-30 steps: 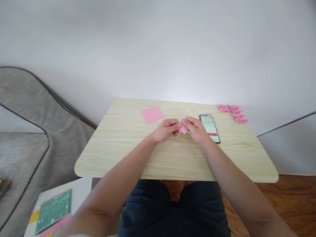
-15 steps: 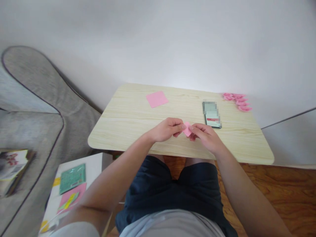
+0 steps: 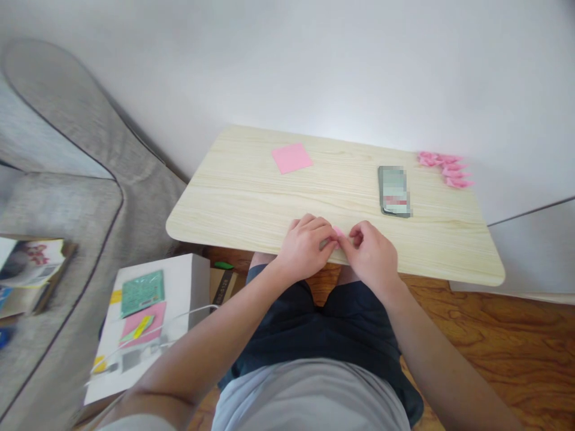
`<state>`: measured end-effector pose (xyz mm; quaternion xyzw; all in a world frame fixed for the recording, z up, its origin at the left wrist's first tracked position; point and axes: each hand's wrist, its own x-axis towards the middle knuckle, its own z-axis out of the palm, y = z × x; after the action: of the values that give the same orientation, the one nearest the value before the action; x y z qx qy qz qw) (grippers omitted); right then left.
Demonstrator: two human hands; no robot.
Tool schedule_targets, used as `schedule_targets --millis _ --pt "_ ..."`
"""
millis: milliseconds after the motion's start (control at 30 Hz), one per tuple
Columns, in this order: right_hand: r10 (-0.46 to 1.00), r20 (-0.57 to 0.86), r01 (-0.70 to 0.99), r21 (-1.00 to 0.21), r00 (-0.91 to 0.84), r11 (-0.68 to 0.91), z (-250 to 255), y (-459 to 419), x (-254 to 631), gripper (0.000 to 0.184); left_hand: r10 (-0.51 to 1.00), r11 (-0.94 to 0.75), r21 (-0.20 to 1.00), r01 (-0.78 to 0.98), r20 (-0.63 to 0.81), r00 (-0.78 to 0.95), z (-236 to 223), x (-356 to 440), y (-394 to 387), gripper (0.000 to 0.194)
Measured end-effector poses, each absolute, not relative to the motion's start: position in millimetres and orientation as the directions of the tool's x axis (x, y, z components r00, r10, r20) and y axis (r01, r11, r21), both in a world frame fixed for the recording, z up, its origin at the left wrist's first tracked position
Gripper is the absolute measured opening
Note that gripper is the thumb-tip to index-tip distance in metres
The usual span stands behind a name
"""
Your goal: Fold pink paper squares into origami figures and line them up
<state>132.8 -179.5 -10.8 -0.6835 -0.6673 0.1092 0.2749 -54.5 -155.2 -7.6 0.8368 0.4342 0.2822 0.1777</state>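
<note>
A small folded piece of pink paper (image 3: 338,231) is at the front edge of the pale wooden table (image 3: 233,197), mostly covered by fingers. My left hand (image 3: 306,244) pinches it from the left, knuckles up. From the other side, my right hand (image 3: 372,254) grips it between thumb and curled fingers. Behind them a flat pink paper sheet (image 3: 291,158) lies on the tabletop. A phone (image 3: 394,191) with a lit, pixelated screen rests beyond my right hand. Several folded pink paper pieces (image 3: 453,170) sit in a bent row at the far right corner.
At lower left stands a white cabinet (image 3: 179,293) bearing a green packet (image 3: 142,293), pink paper (image 3: 153,320) and a white cable (image 3: 193,310). A grey sofa (image 3: 81,197) holding magazines (image 3: 31,269) is farther left. A white wall (image 3: 314,72) borders the table's back.
My hands have come closer to the table's front edge and turned knuckles up, covering more of the folded paper. The camera view has shifted, so the table appears higher.
</note>
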Motion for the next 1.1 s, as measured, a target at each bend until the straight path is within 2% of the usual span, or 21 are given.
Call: schedule_targets --millis 100,167,233,367,533,900,1100 --pt "0.921 0.389 0.823 -0.519 -0.011 0.229 -17 -185 136 0.020 0.834 -0.551 0.520 0.653 0.318 0.451 -9 -53 -153 0.009" --pt "0.891 0.432 0.794 -0.490 -0.137 0.359 -19 -190 140 0.018 0.836 -0.548 0.520 0.655 0.318 0.447 -9 -53 -154 0.011" --pt "0.882 0.422 0.782 -0.467 -0.212 0.412 -21 -196 146 0.021 0.823 -0.567 0.518 0.640 0.326 0.465 -10 -54 -157 0.014" --pt "0.882 0.403 0.783 -0.455 -0.244 0.424 -25 -211 155 0.022 0.766 -0.640 0.500 0.583 0.360 0.532 -14 -63 -173 0.014" --pt "0.850 0.445 0.742 -0.461 -0.282 0.488 -33 -223 163 0.025 0.725 -0.685 0.491 0.538 0.393 0.565 -24 -73 -188 0.013" --pt "0.866 0.411 0.726 -0.497 -0.285 0.475 -30 -220 167 0.017 0.770 -0.621 0.587 0.519 0.334 0.544 -16 -72 -184 0.013" --pt "0.870 0.383 0.736 -0.483 -0.310 0.475 -26 -212 169 0.017 0.757 -0.644 0.545 0.537 0.353 0.549 -20 -70 -180 0.018"
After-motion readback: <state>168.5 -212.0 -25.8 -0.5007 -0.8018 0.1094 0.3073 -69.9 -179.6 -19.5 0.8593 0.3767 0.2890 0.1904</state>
